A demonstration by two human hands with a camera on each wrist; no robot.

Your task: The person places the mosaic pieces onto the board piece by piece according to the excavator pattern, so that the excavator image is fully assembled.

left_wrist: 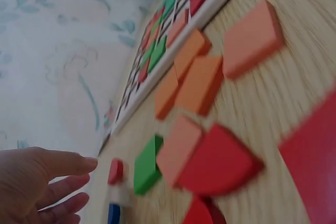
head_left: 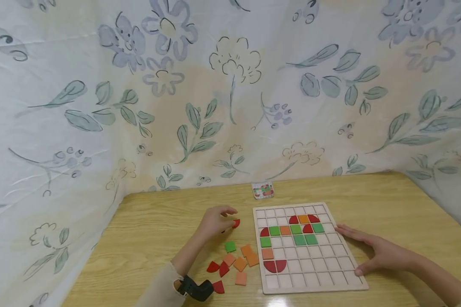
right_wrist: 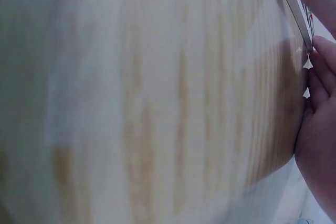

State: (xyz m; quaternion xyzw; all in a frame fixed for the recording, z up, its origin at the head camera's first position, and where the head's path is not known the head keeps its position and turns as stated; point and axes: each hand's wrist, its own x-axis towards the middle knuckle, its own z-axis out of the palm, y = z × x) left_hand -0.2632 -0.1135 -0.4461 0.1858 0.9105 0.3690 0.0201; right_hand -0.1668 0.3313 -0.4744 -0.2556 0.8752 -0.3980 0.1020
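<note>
My left hand [head_left: 214, 221] is over the table left of the board, thumb and index finger apart. A red quarter-round tile [head_left: 236, 223] lies by its thumb tip; in the left wrist view a small gap separates this red tile [left_wrist: 115, 171] from the hand [left_wrist: 44, 184]. A dark blue bit [left_wrist: 113, 213] is partly seen beside it. My right hand [head_left: 372, 249] rests along the right edge of a pale wooden grid board [head_left: 330, 264], its thumb at the lower edge and fingers stretched. Red, green and orange tiles sit in several cells, including a green tile [head_left: 266, 242].
Loose tiles lie between the left forearm and the board, among them a green square [head_left: 230, 246], an orange square [head_left: 240, 264] and a red quarter-round [head_left: 218, 287]. A small patterned card [head_left: 263, 190] lies behind the board. Floral cloth [head_left: 230, 106] hangs along the table's back.
</note>
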